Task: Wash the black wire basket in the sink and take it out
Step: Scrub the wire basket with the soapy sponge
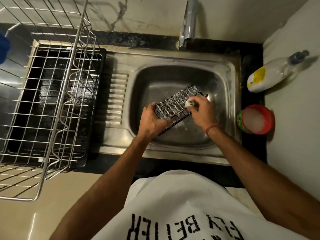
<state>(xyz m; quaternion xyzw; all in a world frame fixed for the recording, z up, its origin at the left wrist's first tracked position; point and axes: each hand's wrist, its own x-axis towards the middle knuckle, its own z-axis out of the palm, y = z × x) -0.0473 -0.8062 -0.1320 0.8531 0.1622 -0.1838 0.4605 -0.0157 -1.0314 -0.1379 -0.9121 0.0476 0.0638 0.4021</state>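
Observation:
The black wire basket (pixel 174 104) hangs tilted over the steel sink (pixel 223 80), its wires streaked with white foam. My left hand (pixel 154 121) grips its near left end, fingers curled over the rim. My right hand (pixel 201 110) holds a foamy scrub pad (pixel 241 103) pressed against the basket's right side. The pad is mostly hidden by my fingers. The tap (pixel 187 25) stands behind the basin; no water stream shows.
A large metal dish rack (pixel 57 101) sits on a black tray at the left, over the drainboard. A white bottle (pixel 270 75) lies on the counter at the right. A red-rimmed bowl of soapy liquid (pixel 256 119) stands beside the sink's right edge.

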